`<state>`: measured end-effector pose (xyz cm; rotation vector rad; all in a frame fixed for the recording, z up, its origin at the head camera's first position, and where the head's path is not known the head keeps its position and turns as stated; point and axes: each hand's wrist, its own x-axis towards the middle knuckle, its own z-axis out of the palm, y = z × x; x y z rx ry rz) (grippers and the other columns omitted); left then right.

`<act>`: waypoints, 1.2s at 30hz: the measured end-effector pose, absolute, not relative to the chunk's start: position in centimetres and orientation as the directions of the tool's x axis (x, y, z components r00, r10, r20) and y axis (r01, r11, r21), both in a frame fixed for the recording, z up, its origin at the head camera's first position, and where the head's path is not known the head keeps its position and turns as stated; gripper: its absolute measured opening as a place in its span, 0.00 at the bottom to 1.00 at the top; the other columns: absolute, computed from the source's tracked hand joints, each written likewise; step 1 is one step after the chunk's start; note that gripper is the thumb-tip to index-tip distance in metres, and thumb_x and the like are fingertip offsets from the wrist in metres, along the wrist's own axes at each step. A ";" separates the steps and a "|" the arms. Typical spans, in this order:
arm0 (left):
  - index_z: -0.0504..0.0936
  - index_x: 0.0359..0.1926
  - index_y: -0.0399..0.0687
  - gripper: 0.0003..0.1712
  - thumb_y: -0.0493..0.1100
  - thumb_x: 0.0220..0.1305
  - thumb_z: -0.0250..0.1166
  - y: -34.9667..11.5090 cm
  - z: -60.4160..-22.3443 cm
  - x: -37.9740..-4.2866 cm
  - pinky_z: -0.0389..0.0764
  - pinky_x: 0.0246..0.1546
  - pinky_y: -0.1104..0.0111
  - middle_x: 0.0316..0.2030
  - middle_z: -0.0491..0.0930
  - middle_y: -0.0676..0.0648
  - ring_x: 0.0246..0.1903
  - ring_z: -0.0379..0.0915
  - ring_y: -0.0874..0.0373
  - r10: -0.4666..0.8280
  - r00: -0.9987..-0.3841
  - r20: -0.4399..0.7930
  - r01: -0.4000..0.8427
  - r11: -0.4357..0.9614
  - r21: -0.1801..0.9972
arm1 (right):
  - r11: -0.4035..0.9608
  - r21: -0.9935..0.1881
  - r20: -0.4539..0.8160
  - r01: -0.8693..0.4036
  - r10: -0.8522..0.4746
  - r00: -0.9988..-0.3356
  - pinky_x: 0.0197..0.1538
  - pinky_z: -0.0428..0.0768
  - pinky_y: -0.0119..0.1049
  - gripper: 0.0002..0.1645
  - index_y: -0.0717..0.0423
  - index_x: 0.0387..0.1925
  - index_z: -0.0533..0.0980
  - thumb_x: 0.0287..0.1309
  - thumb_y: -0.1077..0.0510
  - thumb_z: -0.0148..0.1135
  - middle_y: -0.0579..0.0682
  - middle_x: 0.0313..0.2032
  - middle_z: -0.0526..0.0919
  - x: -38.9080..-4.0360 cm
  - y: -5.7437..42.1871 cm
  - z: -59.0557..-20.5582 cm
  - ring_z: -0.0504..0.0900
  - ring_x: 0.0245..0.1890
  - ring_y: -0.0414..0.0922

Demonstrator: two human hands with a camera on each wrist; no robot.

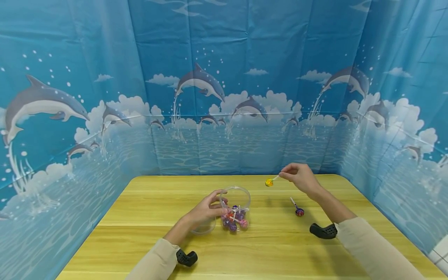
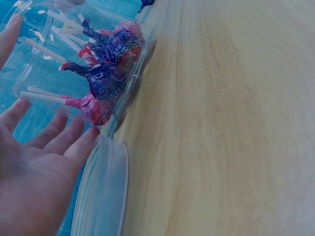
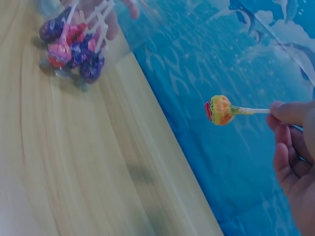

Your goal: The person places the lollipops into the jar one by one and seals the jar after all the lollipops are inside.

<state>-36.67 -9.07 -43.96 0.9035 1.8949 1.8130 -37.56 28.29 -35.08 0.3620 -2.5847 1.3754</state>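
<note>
My left hand (image 1: 206, 208) grips the side of a clear plastic jar (image 1: 245, 199), its thumb at the near side and its fingers behind the rim. Inside, several lollipops in purple, pink and red wrappers (image 2: 106, 81) lie at the bottom, white sticks pointing up toward the mouth. To the right, my right hand (image 1: 301, 179) pinches the end of a white stick between thumb and fingertips. That stick belongs to a yellow-wrapped lollipop (image 3: 221, 110), held above the table with its candy end toward the jar.
A round translucent lid (image 2: 101, 189) lies on the wooden table (image 1: 140, 237) beside the jar, partly behind my left hand. One dark purple and red lollipop (image 1: 299, 212) rests on the table at right. A blue dolphin-print curtain (image 1: 217, 147) surrounds the table's back and sides.
</note>
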 end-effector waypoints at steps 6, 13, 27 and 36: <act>0.61 0.66 0.63 0.33 0.47 0.61 0.64 -9.1 -44.0 -36.7 0.73 0.50 0.59 0.60 0.60 0.36 0.58 0.64 0.44 0.665 -0.728 0.168 0.196 -0.034 0.980 | 0.481 -0.813 0.296 -0.328 -0.144 -0.944 0.37 0.76 0.44 0.20 0.57 0.38 0.79 0.54 0.45 0.64 0.53 0.37 0.81 -37.3 26.9 -34.6 0.77 0.36 0.51; 0.61 0.66 0.63 0.34 0.47 0.61 0.64 -9.2 -44.1 -36.6 0.73 0.50 0.59 0.61 0.58 0.32 0.57 0.65 0.46 0.666 -0.726 0.171 0.197 -0.037 0.980 | 0.417 -0.828 0.326 -0.375 -0.187 -0.927 0.37 0.77 0.43 0.19 0.58 0.37 0.79 0.54 0.46 0.65 0.53 0.35 0.82 -36.7 24.9 -33.7 0.77 0.35 0.50; 0.62 0.65 0.64 0.33 0.47 0.61 0.64 -9.1 -44.0 -36.6 0.73 0.51 0.59 0.59 0.61 0.37 0.59 0.64 0.46 0.654 -0.740 0.157 0.199 -0.011 0.980 | 0.336 -0.845 0.317 -0.417 -0.312 -0.895 0.38 0.76 0.45 0.15 0.58 0.36 0.79 0.54 0.50 0.66 0.54 0.34 0.82 -36.0 21.3 -33.1 0.79 0.36 0.51; 0.61 0.66 0.65 0.34 0.48 0.60 0.65 -9.1 -43.8 -36.6 0.72 0.51 0.59 0.60 0.62 0.40 0.59 0.63 0.47 0.650 -0.747 0.136 0.180 0.001 0.984 | 0.359 -0.821 0.285 -0.443 -0.415 -0.864 0.44 0.77 0.45 0.10 0.58 0.35 0.79 0.57 0.55 0.64 0.51 0.33 0.82 -35.6 19.2 -33.2 0.81 0.37 0.48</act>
